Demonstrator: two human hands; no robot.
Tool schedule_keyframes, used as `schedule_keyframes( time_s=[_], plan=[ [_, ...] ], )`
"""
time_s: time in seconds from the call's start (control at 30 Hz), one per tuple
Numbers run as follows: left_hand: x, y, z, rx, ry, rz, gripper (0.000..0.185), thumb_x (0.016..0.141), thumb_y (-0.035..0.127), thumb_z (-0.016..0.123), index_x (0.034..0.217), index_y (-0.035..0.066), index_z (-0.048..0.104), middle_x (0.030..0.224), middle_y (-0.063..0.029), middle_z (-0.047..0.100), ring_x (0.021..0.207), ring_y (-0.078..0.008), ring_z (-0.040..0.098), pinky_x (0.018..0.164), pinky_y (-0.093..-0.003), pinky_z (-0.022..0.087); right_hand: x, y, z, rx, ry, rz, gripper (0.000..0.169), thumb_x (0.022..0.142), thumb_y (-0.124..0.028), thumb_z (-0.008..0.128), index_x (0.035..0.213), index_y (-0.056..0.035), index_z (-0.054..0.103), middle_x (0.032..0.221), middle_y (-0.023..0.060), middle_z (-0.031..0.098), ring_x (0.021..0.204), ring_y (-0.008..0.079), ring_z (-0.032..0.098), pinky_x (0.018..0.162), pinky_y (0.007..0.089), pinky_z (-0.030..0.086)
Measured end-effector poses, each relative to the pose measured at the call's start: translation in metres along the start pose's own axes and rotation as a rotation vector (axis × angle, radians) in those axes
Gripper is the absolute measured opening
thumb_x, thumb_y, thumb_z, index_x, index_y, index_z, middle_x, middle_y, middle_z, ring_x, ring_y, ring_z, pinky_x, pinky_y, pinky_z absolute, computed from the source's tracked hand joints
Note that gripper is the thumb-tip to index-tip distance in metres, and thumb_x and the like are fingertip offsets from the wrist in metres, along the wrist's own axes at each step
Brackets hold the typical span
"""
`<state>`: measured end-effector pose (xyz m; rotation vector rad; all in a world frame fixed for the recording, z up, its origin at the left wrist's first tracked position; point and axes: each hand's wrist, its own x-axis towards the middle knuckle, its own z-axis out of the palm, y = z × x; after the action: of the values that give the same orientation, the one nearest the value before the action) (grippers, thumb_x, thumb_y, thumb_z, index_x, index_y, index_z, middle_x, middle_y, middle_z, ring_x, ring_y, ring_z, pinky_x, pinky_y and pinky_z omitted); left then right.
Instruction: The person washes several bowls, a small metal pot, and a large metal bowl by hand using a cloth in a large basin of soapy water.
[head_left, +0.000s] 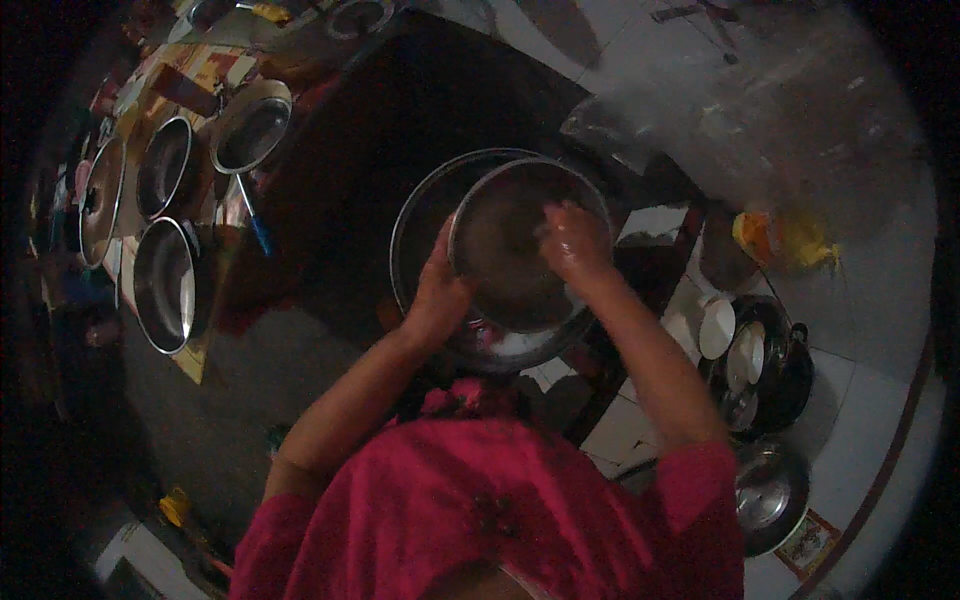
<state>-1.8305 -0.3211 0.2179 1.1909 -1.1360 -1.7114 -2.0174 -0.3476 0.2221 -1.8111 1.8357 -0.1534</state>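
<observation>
A round, thin-rimmed vessel (502, 240), a pan or a sieve, is tilted over a wider metal basin (422, 225). My left hand (445, 289) grips the vessel's left side, thumb along the rim. Over the vessel's right part, my right hand (574, 244) is bent with curled fingers and looks wet. Whether those fingers hold anything is too dim and blurred to tell. The vessel's inside is brownish, and its contents cannot be made out. A bright, shiny patch of the basin shows below the vessel.
Several metal pans, among them a round pan (165, 285) and a blue-handled pan (251, 135), stand on the left. On the right are a black pot (787, 375) with white dishes (718, 328), a metal bowl (772, 495) and a crumpled translucent plastic sheet (772, 127).
</observation>
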Motion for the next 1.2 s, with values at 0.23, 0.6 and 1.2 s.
schedule_keyframes(
  time_s=[0.23,0.6,1.2],
  plan=[
    [0.001,0.003,-0.026,-0.105,0.047,-0.128,0.058,0.071,-0.008,0.045,0.126,0.004,0.031,0.115,-0.0085,0.048,0.107,-0.0183,0.044,0.091,-0.0293,0.035,-0.037,0.001,0.046,0.081,0.091,-0.428,0.031,0.069,-0.011,0.049,0.099,-0.0064,0.053,0.082,0.0168,0.059,0.076,0.0344,0.057,0.067,0.0424,0.045],
    [0.005,-0.011,-0.016,0.098,-0.199,-0.009,0.053,0.071,-0.007,0.046,0.122,0.001,0.037,0.11,-0.0097,0.053,0.101,-0.0167,0.049,0.088,-0.0282,0.038,-0.01,-0.033,-0.041,-0.369,0.634,-0.561,0.029,0.07,-0.017,0.06,0.097,-0.0121,0.054,0.092,0.0078,0.057,0.081,0.0249,0.055,0.059,0.0379,0.046],
    [-0.005,-0.025,0.005,-0.036,0.16,0.125,0.054,0.072,-0.003,0.042,0.125,0.002,0.034,0.116,-0.0085,0.047,0.108,-0.0189,0.044,0.091,-0.0291,0.034,-0.076,0.043,0.094,0.771,0.816,0.418,0.029,0.079,-0.021,0.056,0.099,-0.0011,0.049,0.082,0.0137,0.057,0.07,0.0207,0.054,0.066,0.0312,0.042]
  ],
)
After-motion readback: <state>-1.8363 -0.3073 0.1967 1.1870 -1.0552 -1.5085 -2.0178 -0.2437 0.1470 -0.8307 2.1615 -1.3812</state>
